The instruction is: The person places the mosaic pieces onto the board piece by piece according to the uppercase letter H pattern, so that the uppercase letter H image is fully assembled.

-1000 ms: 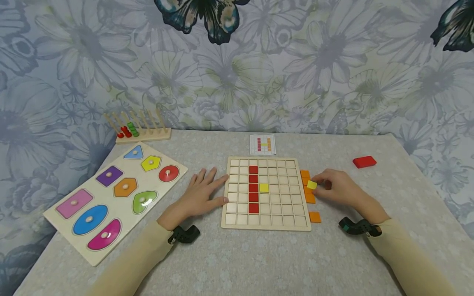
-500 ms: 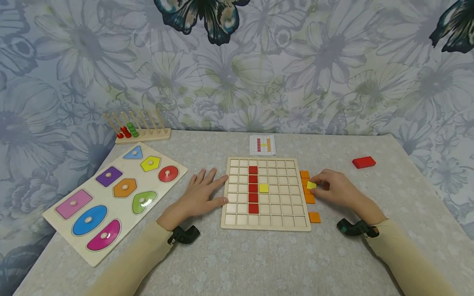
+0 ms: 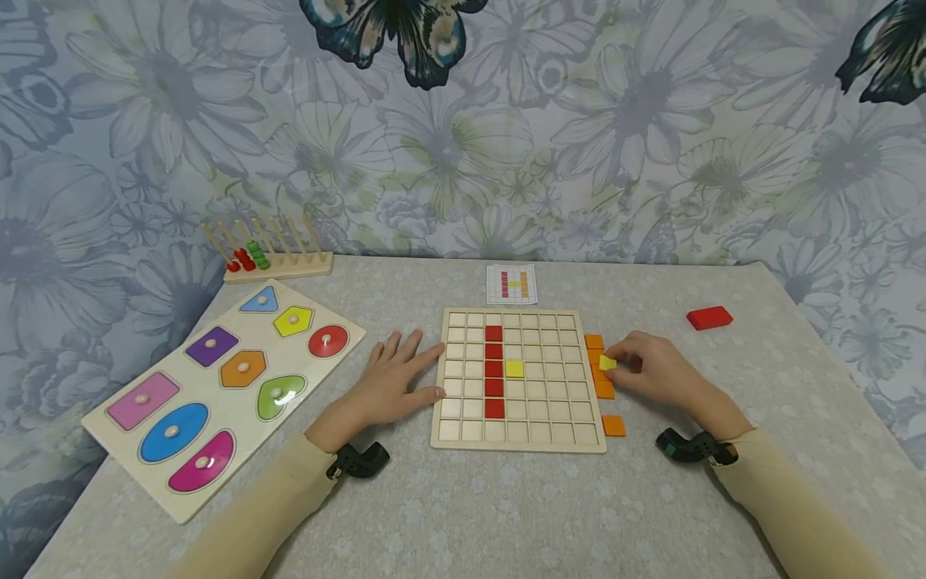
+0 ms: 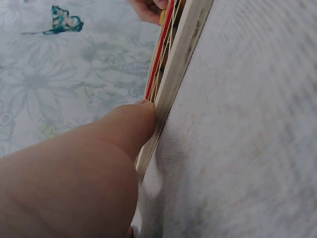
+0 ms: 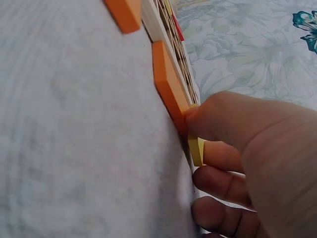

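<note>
A wooden grid board (image 3: 538, 410) lies in the middle of the table, with a column of several red tiles (image 3: 494, 368) and one yellow tile (image 3: 514, 368) set in its cells. My left hand (image 3: 383, 382) rests spread on the table, its thumb and index fingertip touching the board's left edge. In my right hand (image 3: 654, 368), thumb and fingers pinch a second yellow tile (image 5: 195, 148) just off the board's right edge. Several orange tiles (image 3: 604, 388) lie beside that edge under and around the pinched tile. One orange tile (image 3: 613, 425) sits apart, nearer me.
Behind the board lies a small pattern card (image 3: 511, 285). A red block (image 3: 710, 318) is at the far right. On the left are a shape puzzle board (image 3: 239, 418) with knobbed pieces and a peg rack (image 3: 282, 269) with red and green beads. A wall rises behind the table.
My right hand has lowered slightly with the yellow tile, then stayed nearly still. My left hand keeps its place at the board. The whole view has shifted a little.
</note>
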Available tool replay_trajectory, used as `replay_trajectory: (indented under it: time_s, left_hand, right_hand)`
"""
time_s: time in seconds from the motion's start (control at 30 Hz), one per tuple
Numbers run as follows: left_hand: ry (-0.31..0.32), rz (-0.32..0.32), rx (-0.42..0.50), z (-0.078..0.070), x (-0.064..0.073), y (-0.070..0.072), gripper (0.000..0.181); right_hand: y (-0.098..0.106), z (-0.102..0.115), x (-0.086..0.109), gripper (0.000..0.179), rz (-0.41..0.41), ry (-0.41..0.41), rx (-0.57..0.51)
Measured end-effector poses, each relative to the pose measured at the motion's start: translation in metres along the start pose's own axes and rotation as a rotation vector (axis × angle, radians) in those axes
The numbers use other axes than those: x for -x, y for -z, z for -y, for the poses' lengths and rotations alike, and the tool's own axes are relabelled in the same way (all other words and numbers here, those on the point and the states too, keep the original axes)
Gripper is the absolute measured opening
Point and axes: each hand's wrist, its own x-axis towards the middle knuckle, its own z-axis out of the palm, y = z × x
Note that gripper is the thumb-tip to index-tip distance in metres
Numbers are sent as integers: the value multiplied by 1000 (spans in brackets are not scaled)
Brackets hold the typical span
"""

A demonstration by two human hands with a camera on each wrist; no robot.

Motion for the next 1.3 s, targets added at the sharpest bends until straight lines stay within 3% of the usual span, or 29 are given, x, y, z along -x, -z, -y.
replay_trajectory:
  time_s: [1.3]
  left_hand:
    - [-3,-1,2,1,-1,0,72]
  right_hand:
    - [0,-3,0,21,-24,2,13]
